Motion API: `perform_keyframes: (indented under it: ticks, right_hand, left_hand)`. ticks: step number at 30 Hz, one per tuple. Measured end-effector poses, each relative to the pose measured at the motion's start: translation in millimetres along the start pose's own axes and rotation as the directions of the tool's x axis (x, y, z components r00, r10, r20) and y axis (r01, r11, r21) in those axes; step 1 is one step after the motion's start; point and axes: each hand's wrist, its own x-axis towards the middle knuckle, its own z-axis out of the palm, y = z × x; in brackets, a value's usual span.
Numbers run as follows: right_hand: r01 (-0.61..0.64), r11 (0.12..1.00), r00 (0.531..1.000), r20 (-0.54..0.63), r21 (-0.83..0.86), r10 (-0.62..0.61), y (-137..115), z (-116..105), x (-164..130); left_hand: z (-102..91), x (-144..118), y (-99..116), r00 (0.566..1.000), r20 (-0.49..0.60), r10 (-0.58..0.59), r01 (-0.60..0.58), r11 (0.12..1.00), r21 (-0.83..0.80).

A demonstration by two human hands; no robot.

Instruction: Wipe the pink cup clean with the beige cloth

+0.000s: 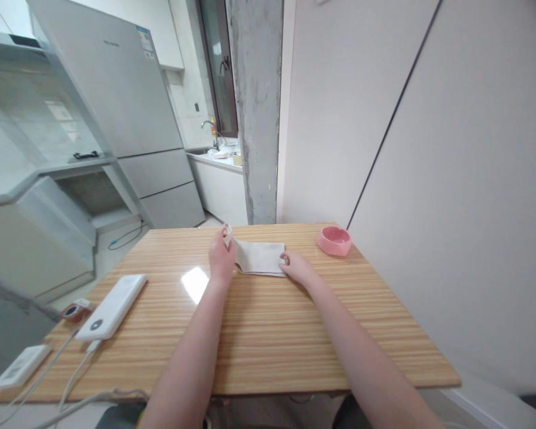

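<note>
Pale grey cloth point(261, 257) lies folded flat near the far edge of the wooden table point(268, 333), roughly midway between its far corners. The left hand point(222, 257) rests at the cloth's left end with its fingers closed in a pinch on a lifted corner, which stands up just above the knuckles. The right hand point(298, 268) lies at the cloth's near right corner, fingers curled low and fingertips touching the fabric's edge; whether they grip it or only press it down cannot be told. Both forearms reach in from the near edge of the table. A pink dish point(334, 240) sits close to the far right corner, apart from the cloth. By the left edge lies a white power bank point(112, 305) with a cable running off the near left corner, a small red object point(74, 311) just beside it, and a flat white device point(21, 366) at the near left corner.
</note>
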Motion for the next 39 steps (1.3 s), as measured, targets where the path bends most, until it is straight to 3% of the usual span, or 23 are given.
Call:
perform_keyframes:
  ticks: [3,4,7,8,9,12,16,18,20,23,25,28,31,33,36,39]
  right_hand:
    - [0.085,0.996,0.996,0.027,0.030,-0.086,-6.1,5.9,-1.3]
    - [0.111,0.993,0.993,0.033,0.038,-0.112,-6.9,7.7,-0.9]
    - [0.161,0.984,0.986,0.038,0.073,-0.164,-5.8,11.5,1.8]
    - [0.168,0.982,0.985,0.036,0.084,-0.171,-4.8,12.2,2.8]
    - [0.171,0.981,0.984,0.034,0.089,-0.174,-3.9,12.7,3.7]
    - [0.175,0.981,0.983,0.034,0.086,-0.179,-2.3,13.3,5.0]
    - [0.109,0.985,0.993,-0.058,0.136,-0.102,-2.3,12.4,5.2]
    - [0.060,0.983,0.992,-0.123,0.171,-0.040,-1.8,11.8,5.9]
    - [0.067,0.979,0.984,-0.173,0.195,-0.033,-1.1,12.1,7.1]
    - [0.192,0.967,0.956,-0.253,0.165,-0.147,-1.9,14.7,8.2]
    - [0.303,0.944,0.922,-0.291,0.128,-0.257,-5.4,16.8,6.9]
    - [0.419,0.902,0.877,-0.304,0.107,-0.371,-15.4,17.3,0.8]
    - [0.425,0.901,0.881,-0.269,0.085,-0.390,-26.7,14.6,-8.5]
    - [0.346,0.938,0.918,-0.217,0.030,-0.331,-32.4,13.9,-14.8]
    - [0.135,0.984,0.977,-0.149,-0.116,-0.152,-38.4,19.8,-24.7]
    - [0.024,0.981,0.981,-0.183,-0.190,-0.060,-40.4,32.7,-37.5]
  left_hand:
    - [20.9,-17.3,18.5,0.970,0.171,0.173,-0.158,0.983,-0.098]
    - [28.9,-23.6,23.1,0.935,0.272,0.226,-0.202,0.973,-0.114]
    - [47.8,-37.8,30.3,0.752,0.571,0.329,-0.292,0.943,-0.160]
    - [51.0,-40.1,30.9,0.714,0.613,0.337,-0.298,0.939,-0.169]
    - [52.6,-41.2,31.0,0.703,0.625,0.338,-0.296,0.939,-0.174]
    - [49.2,-41.4,31.8,0.731,0.591,0.342,-0.278,0.939,-0.201]
    - [38.6,-42.6,37.0,0.669,0.632,0.391,-0.269,0.920,-0.284]
    - [34.9,-41.6,37.9,0.676,0.633,0.377,-0.235,0.925,-0.300]
    - [32.6,-37.1,34.3,0.745,0.583,0.325,-0.215,0.944,-0.252]
    - [31.6,-26.4,18.8,0.861,0.457,0.225,-0.222,0.973,-0.061]
    - [32.4,-21.3,6.2,0.894,0.416,0.166,-0.212,0.975,0.067]
    - [35.4,-21.1,-2.4,0.861,0.486,0.150,-0.215,0.973,0.081]
    - [38.3,-26.7,6.2,0.835,0.513,0.197,-0.184,0.980,-0.076]
    - [39.6,-30.6,15.0,0.839,0.495,0.228,-0.165,0.972,-0.169]
    - [40.7,-33.7,20.1,0.809,0.523,0.269,-0.187,0.961,-0.204]
    - [42.0,-33.4,15.2,0.779,0.582,0.235,-0.167,0.972,-0.167]
